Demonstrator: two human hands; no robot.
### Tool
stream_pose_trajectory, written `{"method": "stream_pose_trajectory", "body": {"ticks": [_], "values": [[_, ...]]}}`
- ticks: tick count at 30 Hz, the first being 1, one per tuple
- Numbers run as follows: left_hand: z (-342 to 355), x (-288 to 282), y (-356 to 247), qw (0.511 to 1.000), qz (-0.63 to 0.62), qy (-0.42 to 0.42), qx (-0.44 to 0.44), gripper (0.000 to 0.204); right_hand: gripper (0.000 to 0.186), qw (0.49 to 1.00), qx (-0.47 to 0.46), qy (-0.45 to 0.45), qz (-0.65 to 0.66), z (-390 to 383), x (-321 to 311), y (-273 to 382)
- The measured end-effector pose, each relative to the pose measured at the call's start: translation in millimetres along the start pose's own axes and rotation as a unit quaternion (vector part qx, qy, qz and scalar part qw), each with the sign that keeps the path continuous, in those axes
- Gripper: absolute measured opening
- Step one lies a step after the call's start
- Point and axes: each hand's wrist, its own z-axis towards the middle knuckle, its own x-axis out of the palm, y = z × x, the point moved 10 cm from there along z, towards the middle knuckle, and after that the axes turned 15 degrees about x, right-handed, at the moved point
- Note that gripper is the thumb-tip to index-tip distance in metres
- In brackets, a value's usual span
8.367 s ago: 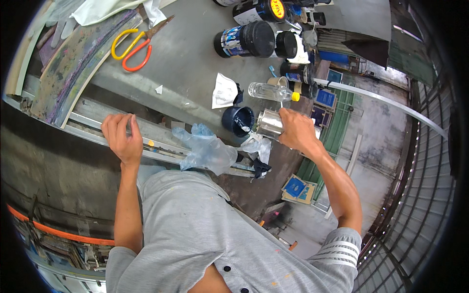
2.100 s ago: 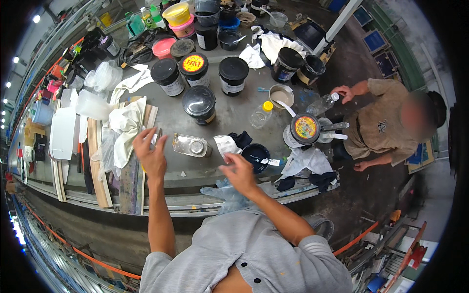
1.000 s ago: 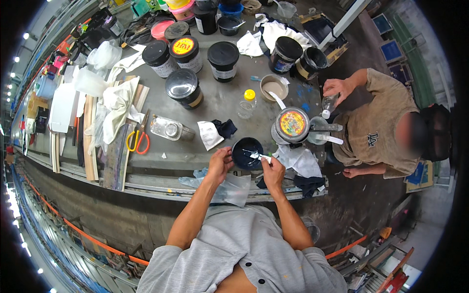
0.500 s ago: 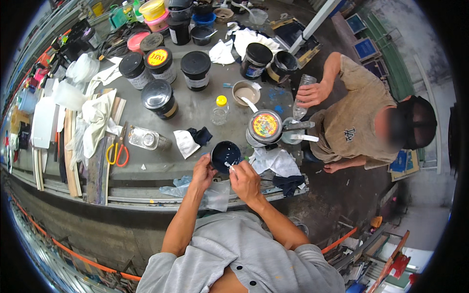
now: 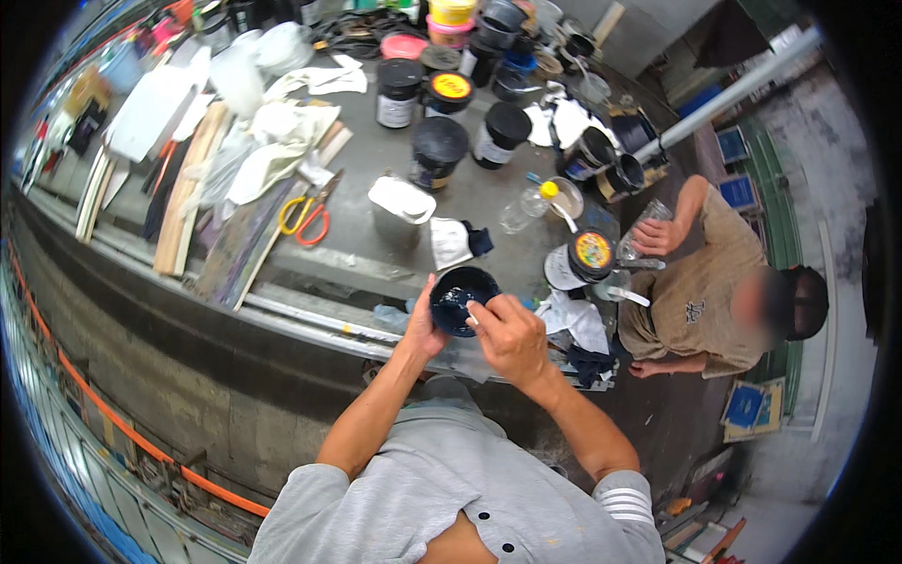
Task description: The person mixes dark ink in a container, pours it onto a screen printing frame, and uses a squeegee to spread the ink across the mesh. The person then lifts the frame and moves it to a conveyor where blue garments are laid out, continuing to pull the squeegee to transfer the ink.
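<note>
My left hand [image 5: 425, 324] grips the side of a dark round tub [image 5: 451, 273] held at the table's near edge. Wet, dark blue ink or paint coats its inside. Over the tub's right rim, my right hand [image 5: 515, 340] pinches a thin white stick [image 5: 473, 318] whose lower end dips into it. Most of the stick is hidden by my fingers. Just beyond the tub lies a white cloth [image 5: 450, 242] with a dark piece beside it. To the right, a white rag [image 5: 578, 320] rests by a lidded tub [image 5: 575, 263] with a bright printed top.
Several black lidded tubs [image 5: 439, 150] stand farther back. Scissors [image 5: 310, 221] and wooden strips [image 5: 193, 188] lie left, near a clear container [image 5: 402, 200]. A yellow-capped bottle [image 5: 526, 209] is beyond my right hand. At right, a person [image 5: 700, 282] holds a clear plastic bottle [image 5: 648, 230].
The view has swung, so the table items sit farther right and higher. The tub has come up closer to me, and the stick has moved within it. Both hands keep their hold.
</note>
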Motion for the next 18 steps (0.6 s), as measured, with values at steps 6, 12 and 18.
{"method": "stream_pose_trajectory", "body": {"ticks": [6,12,18], "values": [[-59,-18,-69,0.997,0.003,-0.064,0.049,0.056,0.022,0.990,-0.136,0.019,-0.014,24,17,67],[-108,-54,-136,0.988,-0.029,-0.079,0.128,0.049,0.010,0.985,-0.134,0.108,0.021,-3,45,123],[-146,-81,-168,0.985,-0.031,-0.082,0.150,0.051,0.011,0.977,-0.180,0.060,0.097,4,76,178]]}}
